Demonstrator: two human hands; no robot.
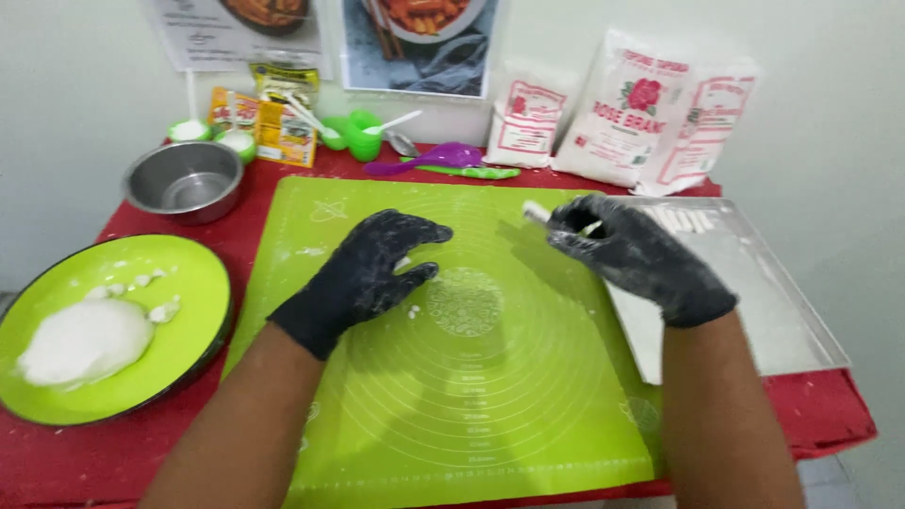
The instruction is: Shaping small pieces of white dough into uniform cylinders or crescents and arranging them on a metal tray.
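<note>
Both my hands wear black gloves over a green silicone mat (471,396) with printed circles. My right hand (632,254) is closed on a short white dough stick (535,212) whose end pokes out to the left, above the mat's right edge. My left hand (372,269) hovers over the mat's middle with fingers curled; a small white bit of dough shows at its fingertips (403,264). A few white crumbs (413,311) lie on the mat below it.
A metal tray (754,302) at the right holds white dough sticks (683,219) at its far end. A green plate (189,320) with white flour sits left, a steel bowl (184,179) behind it. Flour bags (627,108), green cups and a purple spoon (429,158) line the wall.
</note>
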